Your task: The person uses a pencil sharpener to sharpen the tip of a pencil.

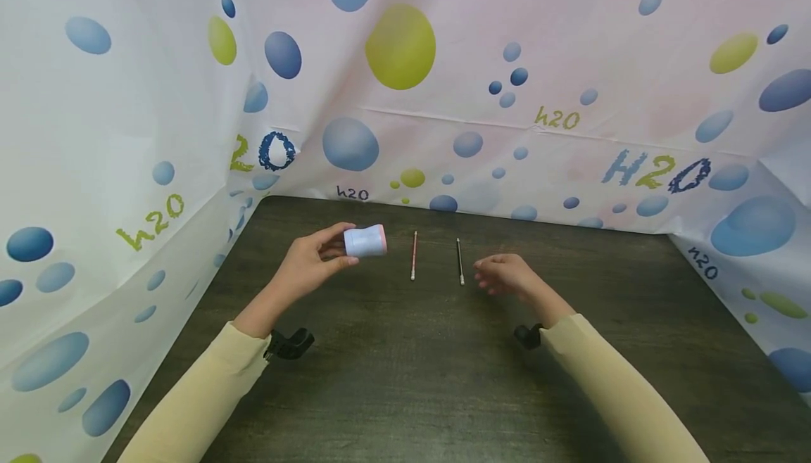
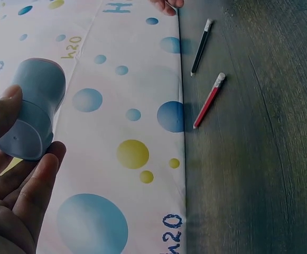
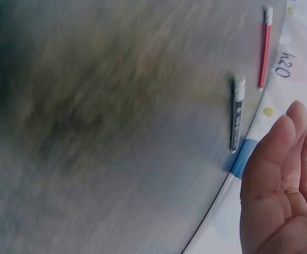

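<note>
The left hand [image 1: 307, 259] pinches a smooth, rounded cup [image 1: 365, 240] between thumb and fingers, holding it sideways above the table [image 1: 405, 364]. It is pale blue with a pink rim and a recessed base. The right hand [image 1: 509, 274] holds nothing, fingers loosely bent near a slim black pencil [image 1: 460, 262]; a red pencil [image 1: 414, 255] lies between that and the cup. Both white-ended pencils rest on dark wood grain before a creased, dotted sheet [image 1: 443, 122].
</note>
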### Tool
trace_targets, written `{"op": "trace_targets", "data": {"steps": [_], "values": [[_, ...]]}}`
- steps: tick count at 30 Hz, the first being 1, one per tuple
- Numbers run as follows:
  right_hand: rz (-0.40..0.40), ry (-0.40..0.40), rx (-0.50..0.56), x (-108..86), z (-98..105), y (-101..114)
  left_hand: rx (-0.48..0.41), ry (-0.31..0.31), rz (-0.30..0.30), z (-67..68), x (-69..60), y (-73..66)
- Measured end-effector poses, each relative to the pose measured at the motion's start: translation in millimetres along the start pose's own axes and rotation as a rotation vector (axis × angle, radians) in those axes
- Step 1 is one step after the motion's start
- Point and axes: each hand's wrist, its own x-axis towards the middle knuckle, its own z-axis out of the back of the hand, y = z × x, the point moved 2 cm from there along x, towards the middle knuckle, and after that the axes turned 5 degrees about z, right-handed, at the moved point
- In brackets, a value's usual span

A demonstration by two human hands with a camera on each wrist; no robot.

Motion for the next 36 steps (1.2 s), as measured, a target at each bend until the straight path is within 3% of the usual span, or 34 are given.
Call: {"op": "trace_targets", "data": {"steps": [14, 26, 36], "values": [[0.043, 0.005, 0.065, -10.5, -30, 14, -0.009, -0.001, -0.022, 2.6, 1.7, -2.4], [0.076, 0.037, 0.080, -3.7, -58, 32, -0.011, 0.004, -0.026, 3.3, 2.5, -0.5], [0.029, 0.030, 0.112, 15.9, -80, 36, 0.009, 0.005, -0.020, 2.5, 2.5, -0.9]]}}
